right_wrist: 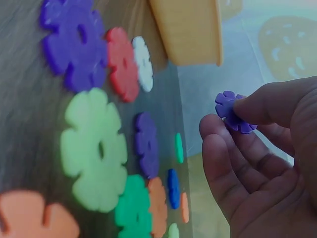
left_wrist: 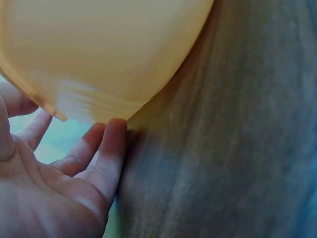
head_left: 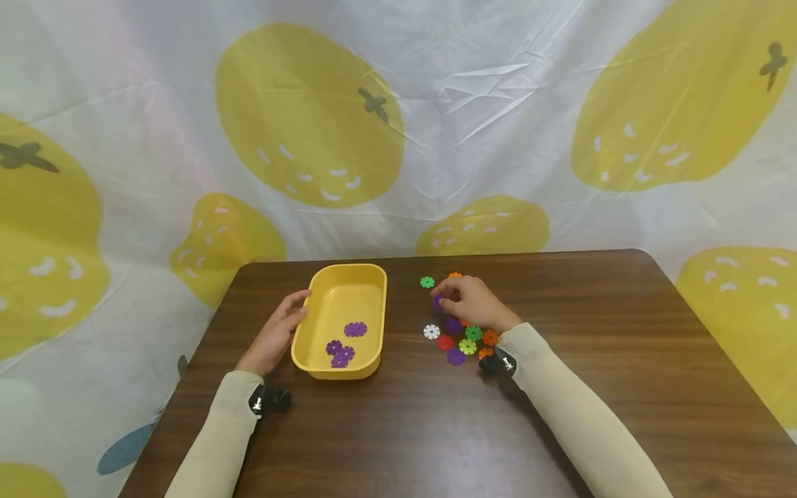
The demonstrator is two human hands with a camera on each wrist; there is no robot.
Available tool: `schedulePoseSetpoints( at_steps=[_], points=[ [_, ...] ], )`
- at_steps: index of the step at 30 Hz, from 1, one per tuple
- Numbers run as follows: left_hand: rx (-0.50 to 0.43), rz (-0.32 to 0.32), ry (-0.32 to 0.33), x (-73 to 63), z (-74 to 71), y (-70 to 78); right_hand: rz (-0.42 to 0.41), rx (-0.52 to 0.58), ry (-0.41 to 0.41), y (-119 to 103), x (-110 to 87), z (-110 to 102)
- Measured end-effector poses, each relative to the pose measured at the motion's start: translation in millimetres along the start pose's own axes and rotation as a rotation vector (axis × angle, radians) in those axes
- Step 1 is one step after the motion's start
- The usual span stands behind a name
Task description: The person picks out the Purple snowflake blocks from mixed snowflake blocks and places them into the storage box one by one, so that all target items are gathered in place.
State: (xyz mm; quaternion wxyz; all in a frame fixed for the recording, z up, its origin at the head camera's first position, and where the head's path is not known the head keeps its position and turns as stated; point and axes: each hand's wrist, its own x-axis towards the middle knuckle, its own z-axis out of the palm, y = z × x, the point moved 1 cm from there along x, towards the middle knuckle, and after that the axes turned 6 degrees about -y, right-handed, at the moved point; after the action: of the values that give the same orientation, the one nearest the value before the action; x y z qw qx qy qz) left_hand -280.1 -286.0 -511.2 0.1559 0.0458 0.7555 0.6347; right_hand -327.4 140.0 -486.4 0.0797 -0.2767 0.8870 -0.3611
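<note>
A purple snowflake building disc (right_wrist: 227,108) is pinched between the thumb and fingers of my right hand (head_left: 476,302), lifted off the table in the right wrist view. Below that hand lie loose discs, among them a purple one (head_left: 456,357), a red one (head_left: 445,342), a light green one (head_left: 468,346) and a white one (head_left: 432,332). My left hand (head_left: 277,337) is at the left side of a yellow plastic basin (head_left: 342,374). Its fingertips (left_wrist: 115,130) touch the basin's outer wall, the fingers only loosely bent. Several purple discs (head_left: 355,330) lie inside the basin.
The brown wooden table (head_left: 411,443) carries everything. At the far side of the loose discs is a green disc (head_left: 427,282); orange discs (head_left: 490,337) lie on the right. Behind the table's back edge hangs a white curtain (head_left: 486,104) with yellow fruit prints.
</note>
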Motion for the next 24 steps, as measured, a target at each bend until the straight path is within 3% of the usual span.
schedulePoseSetpoints(
  at_steps=[13,24],
  points=[
    [0.002,0.005,0.011,1.0,1.6,-1.1,-0.095,0.064,0.086,-23.6,9.5,1.7],
    [0.015,0.002,0.018,-1.3,2.1,2.3,-0.161,0.108,0.090,-52.5,15.3,6.9]
  ],
)
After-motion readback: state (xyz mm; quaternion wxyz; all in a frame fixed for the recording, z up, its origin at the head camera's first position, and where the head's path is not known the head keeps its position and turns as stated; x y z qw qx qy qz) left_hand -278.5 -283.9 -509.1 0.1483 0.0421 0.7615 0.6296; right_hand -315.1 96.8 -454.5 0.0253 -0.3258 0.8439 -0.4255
